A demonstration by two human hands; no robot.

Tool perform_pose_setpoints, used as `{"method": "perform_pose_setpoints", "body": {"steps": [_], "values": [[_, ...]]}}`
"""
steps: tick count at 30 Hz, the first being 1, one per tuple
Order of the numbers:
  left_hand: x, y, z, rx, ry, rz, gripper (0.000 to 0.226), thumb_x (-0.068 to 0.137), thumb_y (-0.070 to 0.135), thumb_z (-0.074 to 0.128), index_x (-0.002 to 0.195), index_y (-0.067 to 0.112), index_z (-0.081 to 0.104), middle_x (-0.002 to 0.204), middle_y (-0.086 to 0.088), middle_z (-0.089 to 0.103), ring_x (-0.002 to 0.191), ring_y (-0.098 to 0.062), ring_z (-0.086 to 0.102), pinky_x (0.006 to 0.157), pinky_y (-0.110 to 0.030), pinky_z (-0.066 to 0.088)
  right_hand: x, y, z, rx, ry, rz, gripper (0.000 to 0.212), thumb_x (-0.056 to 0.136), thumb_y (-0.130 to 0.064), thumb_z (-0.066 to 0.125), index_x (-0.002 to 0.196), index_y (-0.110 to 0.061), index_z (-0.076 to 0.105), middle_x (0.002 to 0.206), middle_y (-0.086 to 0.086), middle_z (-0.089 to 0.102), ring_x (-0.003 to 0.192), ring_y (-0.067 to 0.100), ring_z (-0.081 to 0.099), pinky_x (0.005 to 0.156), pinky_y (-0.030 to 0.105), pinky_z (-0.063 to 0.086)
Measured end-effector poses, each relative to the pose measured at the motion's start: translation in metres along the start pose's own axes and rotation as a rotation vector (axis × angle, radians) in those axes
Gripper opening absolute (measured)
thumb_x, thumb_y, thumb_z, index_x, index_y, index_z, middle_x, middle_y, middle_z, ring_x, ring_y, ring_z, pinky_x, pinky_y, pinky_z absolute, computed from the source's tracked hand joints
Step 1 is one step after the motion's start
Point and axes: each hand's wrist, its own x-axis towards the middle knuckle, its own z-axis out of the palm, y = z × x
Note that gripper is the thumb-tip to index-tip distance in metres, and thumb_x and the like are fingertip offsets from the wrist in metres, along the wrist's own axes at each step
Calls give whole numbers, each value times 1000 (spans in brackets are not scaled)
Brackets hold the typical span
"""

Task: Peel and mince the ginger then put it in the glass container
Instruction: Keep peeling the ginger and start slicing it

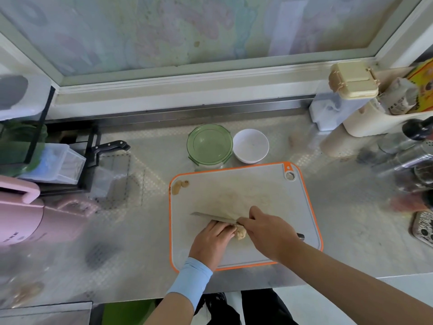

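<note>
A pale piece of ginger (240, 232) lies on the grey cutting board (281, 195) with an orange rim. My left hand (214, 240) holds the ginger down with curled fingers, just left of it. My right hand (269, 231) grips a knife (212, 216) whose blade points left and rests above the ginger. Ginger peelings (178, 186) lie in the board's far left corner. The glass container with a green lid (209, 144) stands behind the board, beside a white bowl (250, 145).
A pink appliance (21, 212) and a black rack with a knife handle (110, 146) stand at the left. Jars, a cream-lidded container (351, 80) and bottles crowd the right. A window frame runs along the back of the steel counter (131, 231).
</note>
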Motion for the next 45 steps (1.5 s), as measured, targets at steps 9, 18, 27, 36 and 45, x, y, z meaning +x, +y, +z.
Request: {"method": "perform_pose_setpoints", "body": {"steps": [9,18,27,36,45], "values": [[4,-1,-3,-41,-14,-8,10,85,14,70,94,18,70,100,7,63,89,-16,57,70,-30,55,6,2,-15,-58,-64,-28,31,97,-12,45,124,-26,54,101,3,41,56,29,44,52,42,50],[7,1,-7,-91,-47,-32,17,78,9,79,91,17,72,99,6,66,88,-14,56,73,-23,52,17,2,-16,-51,-140,-10,35,92,-5,44,120,-21,57,100,2,41,52,21,37,56,42,52],[5,-1,-7,-94,-54,-44,12,92,20,58,93,19,70,100,9,62,90,-13,57,73,-20,50,30,1,-8,-18,-141,-10,17,98,-14,45,106,-17,60,100,3,47,63,28,46,62,43,49],[12,-14,-18,-148,-178,30,16,89,15,60,101,20,69,102,8,61,92,-12,55,70,-21,52,34,16,-16,311,7,39,29,103,-34,41,99,-23,67,85,-6,42,78,20,53,69,30,38],[40,-43,-39,-150,-100,-446,18,90,4,60,97,17,70,93,3,63,89,-20,60,77,-38,53,29,31,-19,267,202,122,36,102,-32,42,134,-28,56,105,-1,44,78,24,57,70,37,49]]}}
